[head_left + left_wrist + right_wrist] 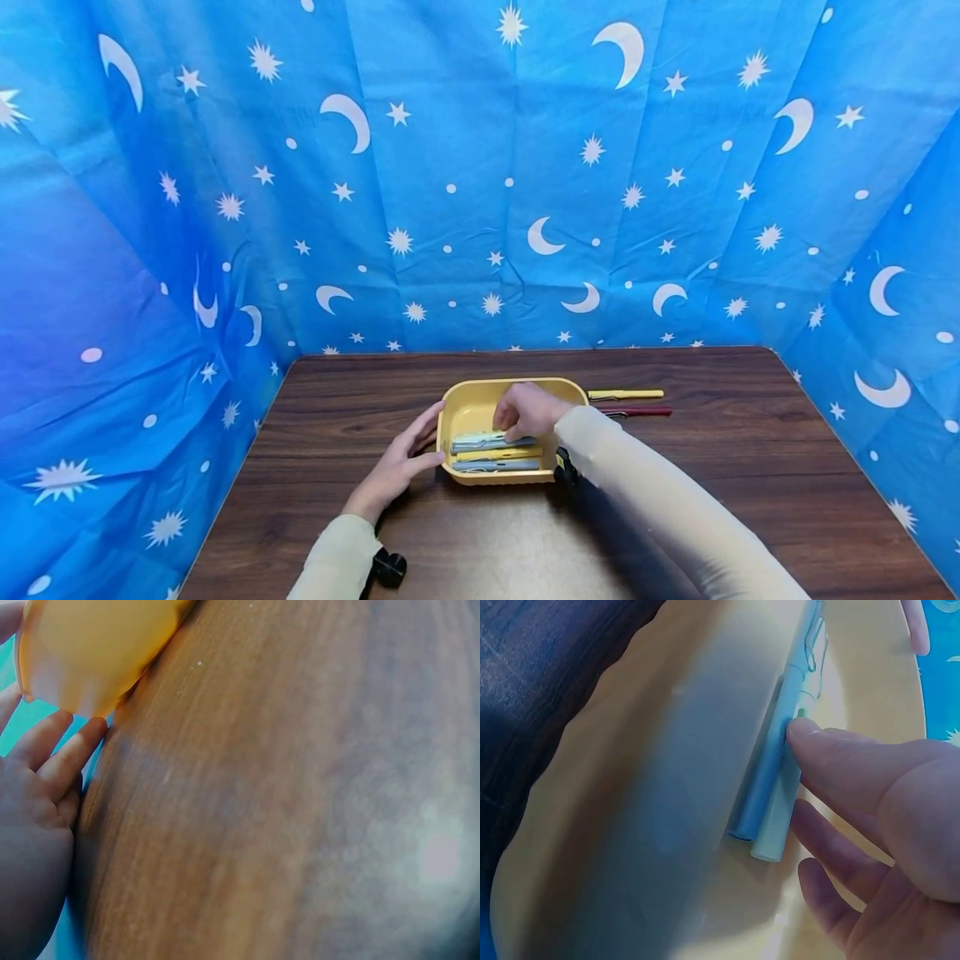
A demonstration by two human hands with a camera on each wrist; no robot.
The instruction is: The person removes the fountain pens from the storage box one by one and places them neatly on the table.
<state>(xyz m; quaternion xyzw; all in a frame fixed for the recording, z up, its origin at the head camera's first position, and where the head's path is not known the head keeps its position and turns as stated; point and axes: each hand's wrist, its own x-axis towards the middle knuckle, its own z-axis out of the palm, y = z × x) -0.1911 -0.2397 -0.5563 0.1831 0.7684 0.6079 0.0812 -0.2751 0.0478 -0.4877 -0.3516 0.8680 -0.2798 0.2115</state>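
A yellow plastic bin (471, 408) stands on the table with several pens lying in it. My right hand (527, 408) reaches down inside, and in the right wrist view it pinches a pale green pen (782, 814) with the thumb on top; the index fingertip is hidden behind the pen. Right alongside lies a light blue pen (769, 761). Nearer the bin's front are a yellow pen (498, 455) and a grey-blue pen (497, 466). My left hand (397, 467) rests against the bin's left end, its fingers spread and fairly straight along the outer wall.
To the right of the bin, a yellow pen (626, 394) and a dark red pen (637, 412) lie side by side on the wooden table (360, 383). A blue curtain (480, 208) with moons and stars hangs behind the table and along both sides.
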